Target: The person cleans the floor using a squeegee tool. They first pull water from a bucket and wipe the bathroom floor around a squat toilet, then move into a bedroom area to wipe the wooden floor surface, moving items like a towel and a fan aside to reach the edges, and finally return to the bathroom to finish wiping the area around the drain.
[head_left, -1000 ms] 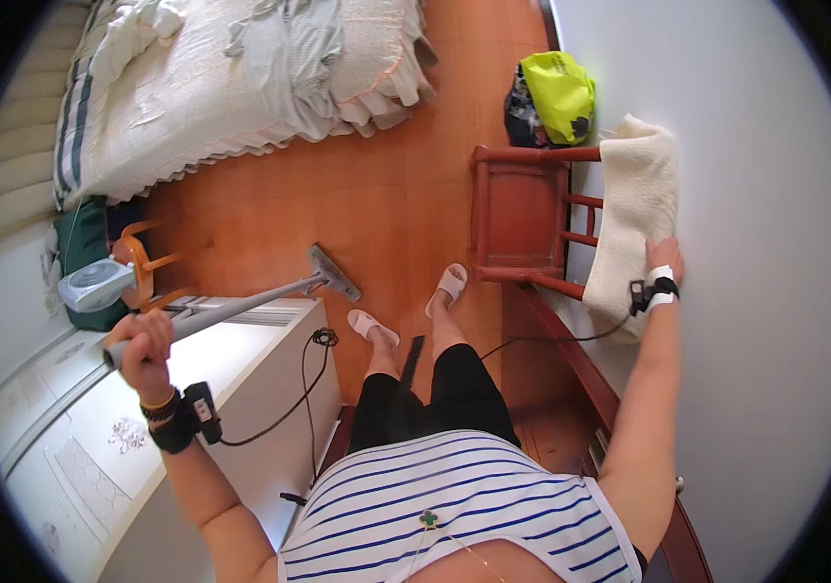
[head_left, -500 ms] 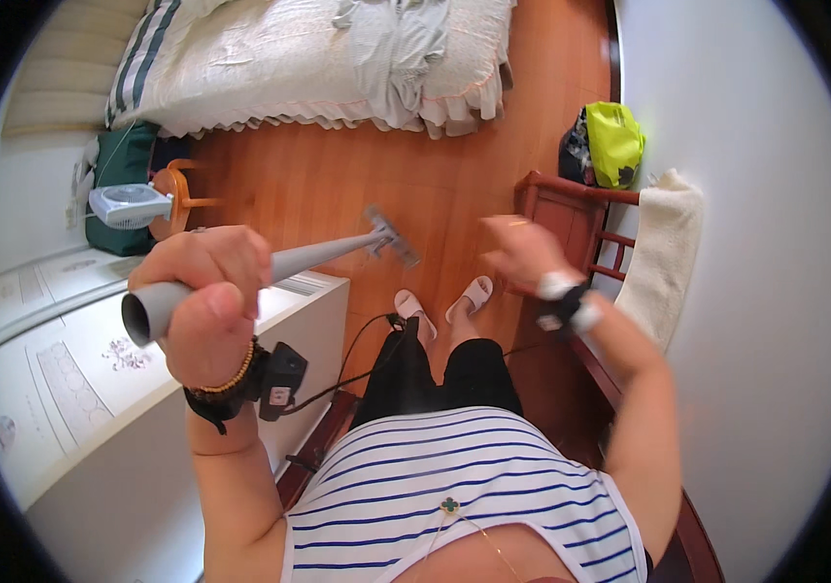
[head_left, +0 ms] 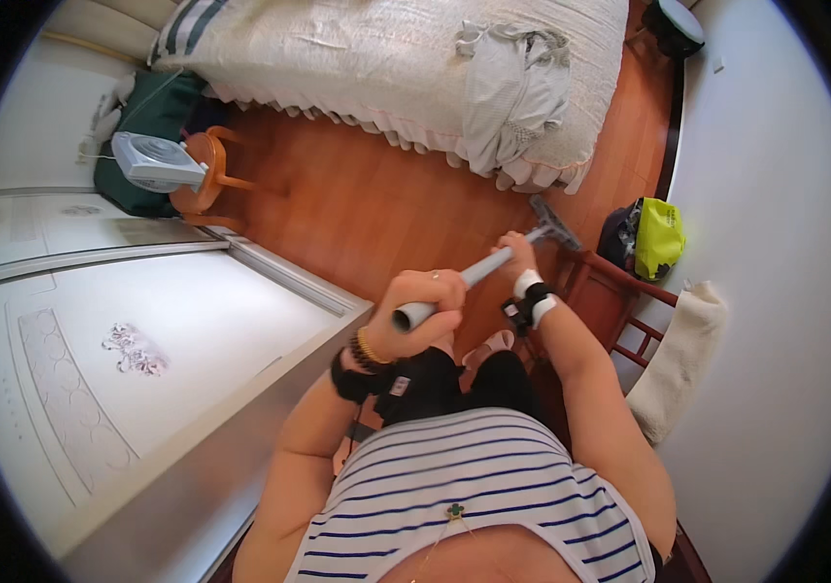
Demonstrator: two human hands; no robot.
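Note:
My left hand (head_left: 423, 303) is wrapped round the upper end of a grey vacuum cleaner tube (head_left: 486, 267), whose hollow end points back toward me. Lower down, my right hand (head_left: 517, 257) is closed round the same tube, close to its head. The flat floor nozzle (head_left: 556, 224) at the far end is held between the bed and a dark red wooden chair (head_left: 602, 290). Whether the nozzle touches the floor, I cannot tell. Dark straps and small boxes sit on both my wrists.
A bed (head_left: 357, 58) with a frilled cover and crumpled grey clothing (head_left: 512, 92) lies ahead. To the left are a wooden stool (head_left: 203, 173), a fan (head_left: 155, 161) and a white sliding-door cabinet (head_left: 202, 389). On the right, a yellow-green bag (head_left: 660, 240) and a cream towel (head_left: 689, 355) line the wall.
My right hand, free before, has taken hold of the tube near its nozzle. My left hand has moved right with the tube, and the nozzle has swung right toward the chair. The view has shifted.

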